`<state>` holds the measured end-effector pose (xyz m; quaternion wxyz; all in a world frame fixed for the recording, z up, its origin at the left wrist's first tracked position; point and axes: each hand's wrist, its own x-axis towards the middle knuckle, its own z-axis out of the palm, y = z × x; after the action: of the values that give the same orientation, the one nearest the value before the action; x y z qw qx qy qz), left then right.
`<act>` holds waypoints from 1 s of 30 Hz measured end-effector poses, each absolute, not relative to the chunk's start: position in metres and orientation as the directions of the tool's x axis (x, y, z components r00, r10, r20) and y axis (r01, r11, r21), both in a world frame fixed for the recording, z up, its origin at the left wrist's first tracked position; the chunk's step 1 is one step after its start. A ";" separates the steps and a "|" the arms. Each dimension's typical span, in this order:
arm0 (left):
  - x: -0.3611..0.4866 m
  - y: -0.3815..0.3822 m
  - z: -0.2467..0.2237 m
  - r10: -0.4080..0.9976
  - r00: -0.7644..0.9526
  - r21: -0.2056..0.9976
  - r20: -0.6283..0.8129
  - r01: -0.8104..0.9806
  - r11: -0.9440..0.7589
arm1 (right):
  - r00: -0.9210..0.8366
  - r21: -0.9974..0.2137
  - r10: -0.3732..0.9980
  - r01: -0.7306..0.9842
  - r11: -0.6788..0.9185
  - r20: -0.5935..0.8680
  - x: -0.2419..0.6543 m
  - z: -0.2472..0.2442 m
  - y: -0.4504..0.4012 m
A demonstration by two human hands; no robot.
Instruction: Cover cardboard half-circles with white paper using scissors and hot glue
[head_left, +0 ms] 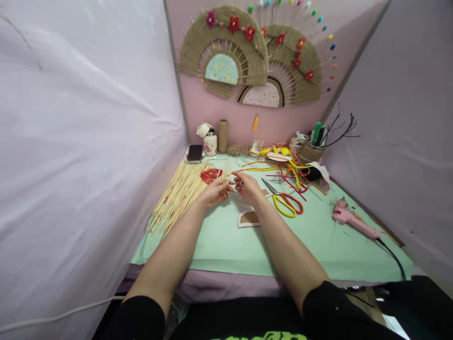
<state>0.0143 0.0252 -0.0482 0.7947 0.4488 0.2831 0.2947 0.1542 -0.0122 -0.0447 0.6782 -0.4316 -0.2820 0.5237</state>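
My left hand (216, 192) is closed round a few thin wooden sticks (226, 175) that point up and away over the table. Close beside it on the right, my right hand (245, 187) has its fingers bent in near the sticks; whether anything is between them is too small to tell. A large spread of pale sticks (179, 196) lies to the left, with a red net-like piece (211, 175) at its upper right edge. Below my right hand lies a cardboard piece with a white rim (248, 219), partly hidden by my wrist.
Scissors (283, 200) with yellow and red handles lie right of my hands. Coloured pipe cleaners (292, 171) are heaped behind them. A pink glue gun (356, 224) with a black cord is at the right. A phone (195, 152), bottle (210, 143) and twine roll (222, 136) stand at the back.
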 end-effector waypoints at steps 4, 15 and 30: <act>0.018 0.020 -0.049 0.662 0.719 0.908 -0.210 -0.108 0.405 | 0.357 -0.929 0.934 -0.351 0.118 -0.016 0.155 -0.049 -0.011; 0.018 0.017 -0.049 0.643 0.730 0.932 -0.232 -0.024 0.363 | 0.450 -0.947 0.892 -0.302 0.109 -0.041 0.159 -0.040 -0.017; 0.013 0.039 -0.049 0.853 0.461 0.912 -0.243 -0.192 0.364 | 0.488 -0.809 0.873 -0.512 0.287 0.001 0.174 -0.038 -0.016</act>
<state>0.0127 0.0393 -0.0491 0.7342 0.4377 0.3779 0.3558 0.1744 -0.0165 -0.0375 0.7686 -0.3918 -0.2301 0.4504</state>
